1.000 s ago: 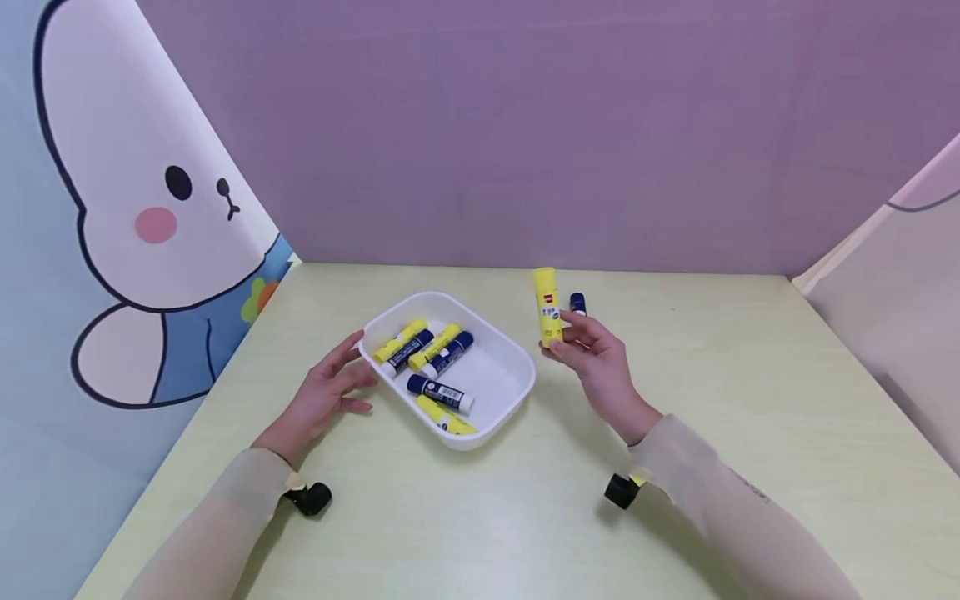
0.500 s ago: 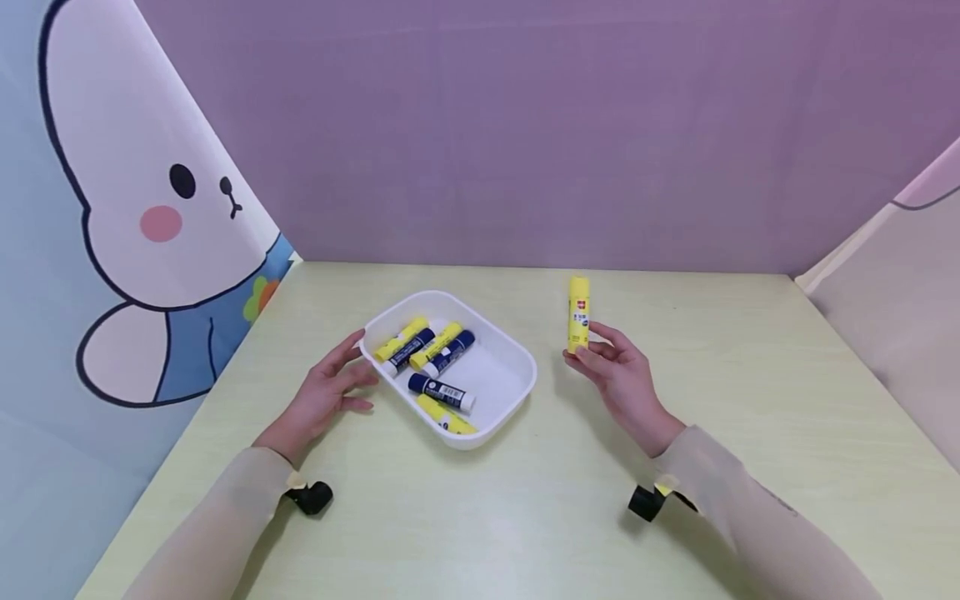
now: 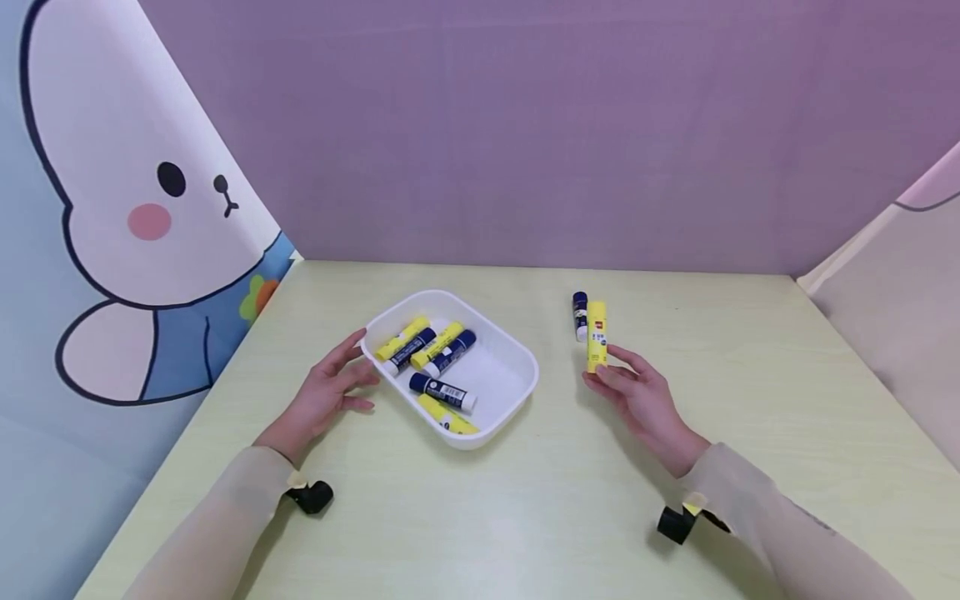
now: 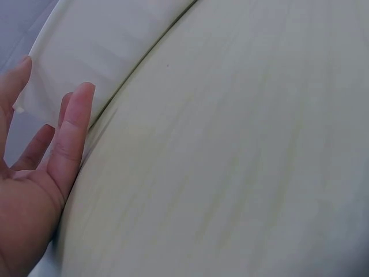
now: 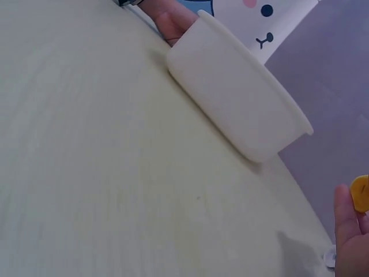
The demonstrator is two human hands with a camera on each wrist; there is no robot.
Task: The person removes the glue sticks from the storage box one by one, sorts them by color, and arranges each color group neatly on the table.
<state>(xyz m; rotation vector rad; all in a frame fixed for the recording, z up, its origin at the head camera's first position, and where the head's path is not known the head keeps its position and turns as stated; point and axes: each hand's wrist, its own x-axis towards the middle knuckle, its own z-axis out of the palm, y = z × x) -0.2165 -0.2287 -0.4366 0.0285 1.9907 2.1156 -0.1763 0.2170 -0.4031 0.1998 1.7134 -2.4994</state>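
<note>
In the head view my right hand (image 3: 645, 404) pinches a yellow glue stick (image 3: 596, 337) near its lower end, holding it upright. Just left of and behind it is a dark blue glue stick (image 3: 581, 315) with a white end, on the table; whether it stands or lies I cannot tell. My left hand (image 3: 321, 402) is at the left side of a white plastic tray (image 3: 517, 387), fingertips at its rim and fingers fairly straight. Several yellow and blue glue sticks lie inside, among them a blue one (image 3: 442, 392). The right wrist view shows only the yellow stick's end (image 5: 360, 193).
The pale wooden table (image 3: 480, 525) meets a purple backdrop (image 3: 540, 142) at the back. A cloth with a cartoon figure (image 3: 142, 167) hangs on the left, and a pale cloth (image 3: 892, 317) on the right. Black cameras sit at both wrists.
My right hand has moved right and nearer with the yellow glue stick. The blue glue stick behind it, hidden half a second ago, shows again. The left hand and tray have stayed put.
</note>
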